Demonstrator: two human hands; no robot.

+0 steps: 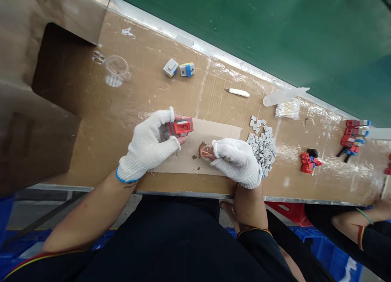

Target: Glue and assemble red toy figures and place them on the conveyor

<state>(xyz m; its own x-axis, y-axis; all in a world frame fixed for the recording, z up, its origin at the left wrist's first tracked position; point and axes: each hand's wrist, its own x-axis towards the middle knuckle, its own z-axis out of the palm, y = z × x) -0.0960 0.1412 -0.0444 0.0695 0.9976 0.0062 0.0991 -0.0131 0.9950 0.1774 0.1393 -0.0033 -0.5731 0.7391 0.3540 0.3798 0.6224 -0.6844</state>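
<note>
My gloved left hand (152, 141) grips a red and grey block (181, 127) between thumb and fingers, its recessed red face turned up. To the right, my gloved right hand (233, 157) has its fingers pinched at a small clear round dish (205, 152). A thin stick shows at the fingertips, over the dish. The dish sits on a pale cardboard sheet (214, 129) marked with a few brown spots. Just beyond my right hand lies a heap of small grey pieces (264, 147).
Two grey, blue and yellow blocks (170, 67) lie farther back. A white-wrapped pointed tool (238, 92), bagged cotton swabs (287, 109) and a clear round lid (116, 67) are around. Red and blue parts (309, 161) lie right. Another person's arm (351, 225) shows lower right.
</note>
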